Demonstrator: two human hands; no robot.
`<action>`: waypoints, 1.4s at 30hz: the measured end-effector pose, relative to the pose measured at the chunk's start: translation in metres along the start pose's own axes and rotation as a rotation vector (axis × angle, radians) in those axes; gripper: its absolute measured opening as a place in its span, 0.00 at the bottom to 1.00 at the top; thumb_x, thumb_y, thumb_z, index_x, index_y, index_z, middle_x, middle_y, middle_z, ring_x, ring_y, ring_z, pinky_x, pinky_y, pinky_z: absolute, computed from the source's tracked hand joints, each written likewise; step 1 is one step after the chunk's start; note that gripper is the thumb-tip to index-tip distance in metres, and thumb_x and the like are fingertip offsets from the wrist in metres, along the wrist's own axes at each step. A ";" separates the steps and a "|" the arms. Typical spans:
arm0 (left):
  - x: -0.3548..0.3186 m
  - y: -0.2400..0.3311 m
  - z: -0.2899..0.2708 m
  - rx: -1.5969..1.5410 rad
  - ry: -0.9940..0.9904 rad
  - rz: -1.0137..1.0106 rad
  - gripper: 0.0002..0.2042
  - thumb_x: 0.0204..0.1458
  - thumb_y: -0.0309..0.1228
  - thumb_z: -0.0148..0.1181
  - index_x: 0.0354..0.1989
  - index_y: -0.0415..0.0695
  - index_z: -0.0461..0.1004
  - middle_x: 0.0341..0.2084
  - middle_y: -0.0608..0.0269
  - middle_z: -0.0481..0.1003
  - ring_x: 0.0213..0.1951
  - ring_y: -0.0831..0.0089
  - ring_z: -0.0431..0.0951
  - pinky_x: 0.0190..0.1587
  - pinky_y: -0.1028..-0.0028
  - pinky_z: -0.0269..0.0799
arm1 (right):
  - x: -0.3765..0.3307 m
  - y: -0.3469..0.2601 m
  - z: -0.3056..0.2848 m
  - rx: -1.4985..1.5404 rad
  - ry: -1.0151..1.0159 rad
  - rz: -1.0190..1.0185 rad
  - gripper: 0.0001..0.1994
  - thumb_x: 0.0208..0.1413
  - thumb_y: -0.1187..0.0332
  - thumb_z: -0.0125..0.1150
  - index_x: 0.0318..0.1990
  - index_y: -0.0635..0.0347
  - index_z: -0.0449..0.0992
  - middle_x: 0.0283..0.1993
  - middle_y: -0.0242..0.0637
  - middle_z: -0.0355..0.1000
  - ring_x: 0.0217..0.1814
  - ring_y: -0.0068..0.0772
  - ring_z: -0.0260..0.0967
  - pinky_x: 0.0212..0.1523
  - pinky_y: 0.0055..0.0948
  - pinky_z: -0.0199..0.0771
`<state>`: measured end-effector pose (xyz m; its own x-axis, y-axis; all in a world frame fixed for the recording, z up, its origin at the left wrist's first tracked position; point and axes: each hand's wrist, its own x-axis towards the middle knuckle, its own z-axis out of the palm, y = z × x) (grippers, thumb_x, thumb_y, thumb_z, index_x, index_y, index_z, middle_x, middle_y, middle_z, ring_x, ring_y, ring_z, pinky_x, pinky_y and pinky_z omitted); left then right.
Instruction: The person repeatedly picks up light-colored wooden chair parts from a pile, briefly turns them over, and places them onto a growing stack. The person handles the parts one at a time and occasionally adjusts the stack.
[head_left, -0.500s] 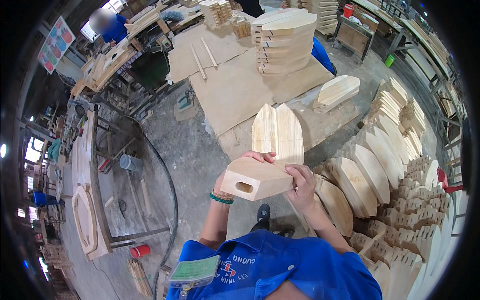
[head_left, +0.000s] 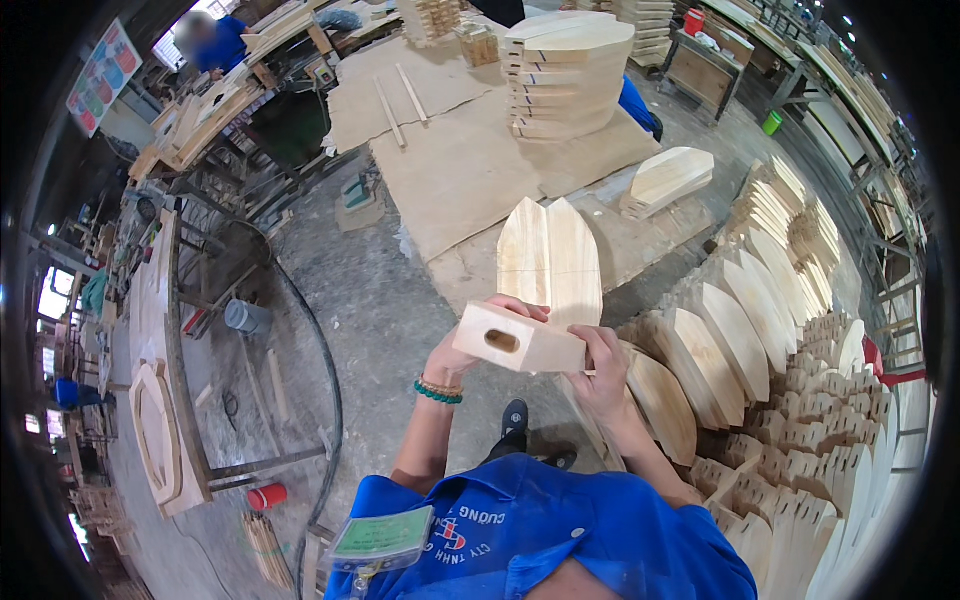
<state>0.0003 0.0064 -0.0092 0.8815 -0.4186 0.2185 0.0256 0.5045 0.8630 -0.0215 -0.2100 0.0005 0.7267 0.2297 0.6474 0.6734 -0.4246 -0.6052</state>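
Between my two hands is a pale wooden piece [head_left: 535, 350] with angled ends and an oval slot in the end face turned toward me. My left hand [head_left: 462, 345] wraps its left end, with fingers over the far edge. The right end is gripped by my right hand [head_left: 602, 372], its fingers bent at the corner. Just beyond the held piece, two pointed wooden boards [head_left: 549, 250] stand side by side. Close to my right forearm, a row of similar curved pieces [head_left: 706, 365] leans together.
A tall stack of shaped boards [head_left: 572, 85] stands on flattened cardboard [head_left: 455, 190] ahead. Slotted wooden pieces [head_left: 800, 440] crowd the right side. On the left are a workbench [head_left: 190, 400], a grey bucket [head_left: 247, 316] and a black hose [head_left: 335, 390] along the floor. Another person [head_left: 222, 45] works far left.
Both hands have tipped the wooden piece so its slotted end face turns more toward me and its broad top shows less. The grip stays on both ends.
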 end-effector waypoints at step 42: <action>-0.053 -0.089 0.096 0.250 0.595 -0.442 0.13 0.61 0.34 0.51 0.50 0.42 0.69 0.44 0.63 0.74 0.45 0.76 0.74 0.47 0.74 0.69 | -0.147 0.080 -0.149 -0.575 -0.167 0.776 0.26 0.53 0.63 0.59 0.60 0.55 0.63 0.50 0.49 0.70 0.48 0.56 0.69 0.47 0.44 0.71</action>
<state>-0.0942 -0.0892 -0.0539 0.9205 -0.0301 -0.3896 0.3888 0.1706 0.9054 -0.0946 -0.4081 -0.0741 0.9794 -0.1915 0.0644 -0.1363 -0.8617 -0.4888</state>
